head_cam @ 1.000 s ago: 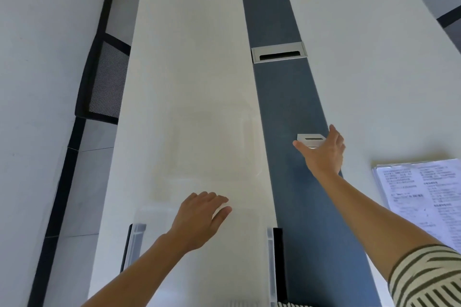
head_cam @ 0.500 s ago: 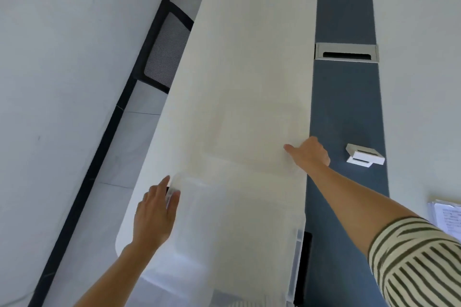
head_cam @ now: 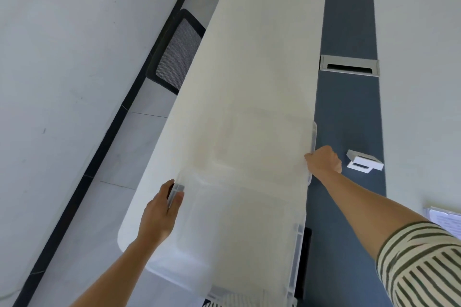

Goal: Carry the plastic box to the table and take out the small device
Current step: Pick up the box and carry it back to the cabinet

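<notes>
A clear plastic box (head_cam: 239,219) rests on the white part of the table (head_cam: 262,57), almost see-through, with nothing visible inside. My left hand (head_cam: 159,212) grips its left rim near the far corner. My right hand (head_cam: 324,162) is closed on its right rim at the edge of the blue strip. A small white device (head_cam: 364,161) lies on the blue strip just right of my right hand, apart from it.
A blue strip (head_cam: 349,112) runs down the table's middle with a grey cable slot (head_cam: 349,67). Printed papers (head_cam: 446,219) lie at the right edge. A black mesh chair (head_cam: 177,57) stands left of the table, beside a white wall.
My right hand left the small device on the blue strip and moved left to the box's right rim. My left hand shifted from the box's top to its left rim. The view turned left.
</notes>
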A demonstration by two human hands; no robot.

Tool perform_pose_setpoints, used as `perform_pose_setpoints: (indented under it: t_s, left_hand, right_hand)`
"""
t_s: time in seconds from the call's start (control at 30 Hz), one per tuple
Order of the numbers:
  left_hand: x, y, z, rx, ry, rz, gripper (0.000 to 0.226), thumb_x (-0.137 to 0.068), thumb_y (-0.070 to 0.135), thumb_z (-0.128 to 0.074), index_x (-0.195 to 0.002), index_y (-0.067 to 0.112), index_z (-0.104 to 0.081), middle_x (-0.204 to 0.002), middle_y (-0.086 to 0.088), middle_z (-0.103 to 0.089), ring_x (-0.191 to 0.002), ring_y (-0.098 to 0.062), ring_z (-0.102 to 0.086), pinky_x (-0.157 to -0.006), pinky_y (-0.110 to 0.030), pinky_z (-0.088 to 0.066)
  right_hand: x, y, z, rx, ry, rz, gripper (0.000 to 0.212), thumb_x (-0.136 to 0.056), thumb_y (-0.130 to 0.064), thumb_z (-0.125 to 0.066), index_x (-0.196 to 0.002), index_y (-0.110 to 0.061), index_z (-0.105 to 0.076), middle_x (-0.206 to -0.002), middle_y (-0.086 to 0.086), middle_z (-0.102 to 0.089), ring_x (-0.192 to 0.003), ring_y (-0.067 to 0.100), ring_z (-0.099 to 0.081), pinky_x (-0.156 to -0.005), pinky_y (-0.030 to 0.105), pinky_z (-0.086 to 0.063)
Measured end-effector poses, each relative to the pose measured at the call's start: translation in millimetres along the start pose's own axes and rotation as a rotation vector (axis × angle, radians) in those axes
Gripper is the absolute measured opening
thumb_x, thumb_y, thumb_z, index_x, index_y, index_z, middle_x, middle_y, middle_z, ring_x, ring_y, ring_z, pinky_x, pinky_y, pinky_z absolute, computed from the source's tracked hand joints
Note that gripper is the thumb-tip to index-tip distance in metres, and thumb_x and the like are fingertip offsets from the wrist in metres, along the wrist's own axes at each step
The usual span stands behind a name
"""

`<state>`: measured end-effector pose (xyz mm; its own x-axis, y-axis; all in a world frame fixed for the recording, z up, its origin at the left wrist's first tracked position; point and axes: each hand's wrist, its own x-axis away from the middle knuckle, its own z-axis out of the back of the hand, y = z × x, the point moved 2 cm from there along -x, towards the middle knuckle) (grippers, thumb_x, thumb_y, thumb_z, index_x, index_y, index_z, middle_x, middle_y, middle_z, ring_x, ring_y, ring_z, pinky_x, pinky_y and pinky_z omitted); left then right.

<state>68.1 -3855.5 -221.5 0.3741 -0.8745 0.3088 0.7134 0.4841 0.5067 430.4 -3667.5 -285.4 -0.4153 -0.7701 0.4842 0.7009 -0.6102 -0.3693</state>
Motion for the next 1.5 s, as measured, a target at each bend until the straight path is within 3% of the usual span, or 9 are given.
perform_pose_setpoints:
  t_s: [0.1,0.3,0.57,0.7,0.8,1.0,1.13,1.27,1.5]
  left_hand:
    - [-0.6,-2.5,-0.3,0.021,-0.004,0.002,0.050,-0.091,0.054,-0.036,-0.133,0.027,-0.039,-0.094,-0.005,-0.069,-0.078,-0.029,-0.066,-0.068,-0.039,-0.054]
    - [-1.1,-6.7,-0.4,0.097,-0.026,0.004,0.051,-0.089,0.059,-0.037,-0.130,0.029,-0.040,-0.092,-0.002,-0.068,-0.078,-0.024,-0.066,-0.070,-0.041,-0.056]
    - [0.4,-3.2,7.1,0.285,-0.130,0.059,0.050,-0.092,0.056,-0.037,-0.133,0.028,-0.038,-0.091,-0.001,-0.064,-0.081,-0.023,-0.061,-0.062,-0.032,-0.046]
    - [-11.4,-12.3,16.7,0.632,-0.236,0.179,0.044,-0.095,0.051,-0.036,-0.127,0.026,-0.052,-0.118,0.002,-0.061,-0.116,-0.027,-0.055,-0.101,-0.043,-0.042]
    - [-19.0,-15.8,32.8,0.780,-0.368,0.354,0.054,-0.091,0.061,-0.031,-0.119,0.025,-0.060,-0.111,-0.009,-0.065,-0.107,-0.032,-0.059,-0.100,-0.048,-0.043]
    - [-3.0,-7.0,41.0,0.504,-0.399,0.057,0.047,-0.093,0.051,-0.040,-0.129,0.021,-0.051,-0.118,0.001,-0.055,-0.108,-0.020,-0.053,-0.093,-0.035,-0.040]
    - [4.0,-20.2,35.2,0.245,-0.336,-0.110,0.059,-0.095,0.044,-0.042,-0.148,0.029,-0.023,-0.147,-0.006,-0.039,-0.129,-0.027,-0.044,-0.104,-0.041,-0.039]
    - [3.5,-24.3,35.2,0.185,-0.342,-0.158,0.061,-0.095,0.043,-0.042,-0.149,0.028,-0.019,-0.147,-0.010,-0.038,-0.131,-0.029,-0.043,-0.106,-0.042,-0.037]
    - [-0.8,-20.2,37.6,0.126,-0.347,-0.219,0.061,-0.095,0.043,-0.043,-0.149,0.028,-0.020,-0.140,-0.012,-0.041,-0.123,-0.029,-0.049,-0.097,-0.038,-0.040]
  right_hand:
    - [14.7,-0.5,3.8,-0.277,-0.097,-0.119,0.038,-0.084,-0.028,-0.054,-0.107,0.002,-0.053,-0.089,0.013,-0.058,-0.069,0.028,-0.055,-0.055,0.031,-0.042]
    - [57.8,-35.6,51.5,-0.914,-0.128,-0.247,0.016,-0.094,-0.021,-0.042,-0.090,-0.008,-0.049,-0.077,0.005,-0.059,-0.055,0.017,-0.055,-0.047,0.026,-0.037]
    - [164.8,-11.4,108.7,-1.020,-0.170,-0.087,0.033,-0.087,-0.011,-0.052,-0.113,0.005,-0.063,-0.100,0.013,-0.065,-0.083,0.026,-0.060,-0.064,0.032,-0.045]
    - [223.2,23.4,90.6,-0.970,-0.269,0.006,0.029,-0.094,-0.020,-0.051,-0.104,0.002,-0.068,-0.078,0.006,-0.073,-0.064,0.016,-0.068,-0.056,0.027,-0.050]
    - [250.7,46.4,60.4,-0.910,-0.261,0.011,0.028,-0.095,-0.024,-0.052,-0.103,0.000,-0.066,-0.079,0.012,-0.076,-0.065,0.024,-0.064,-0.057,0.031,-0.053]
    - [286.1,73.4,9.2,-0.687,-0.139,0.014,0.026,-0.097,-0.027,-0.050,-0.098,-0.006,-0.066,-0.075,0.011,-0.076,-0.053,0.022,-0.065,-0.062,0.035,-0.053]
    - [294.1,77.7,-3.1,-0.413,-0.005,0.060,0.025,-0.093,-0.026,-0.055,-0.086,-0.005,-0.067,-0.069,0.011,-0.071,-0.047,0.019,-0.065,-0.061,0.036,-0.053]
    - [298.9,79.0,-3.8,-0.085,0.246,0.135,0.029,-0.083,-0.037,-0.066,-0.083,-0.008,-0.069,-0.079,0.008,-0.067,-0.070,0.025,-0.064,-0.069,0.037,-0.052]
    - [303.0,90.7,-10.8,-0.039,0.220,-0.013,0.031,-0.078,-0.055,-0.064,-0.097,-0.031,-0.065,-0.094,-0.011,-0.066,-0.083,0.015,-0.062,-0.067,0.030,-0.047]
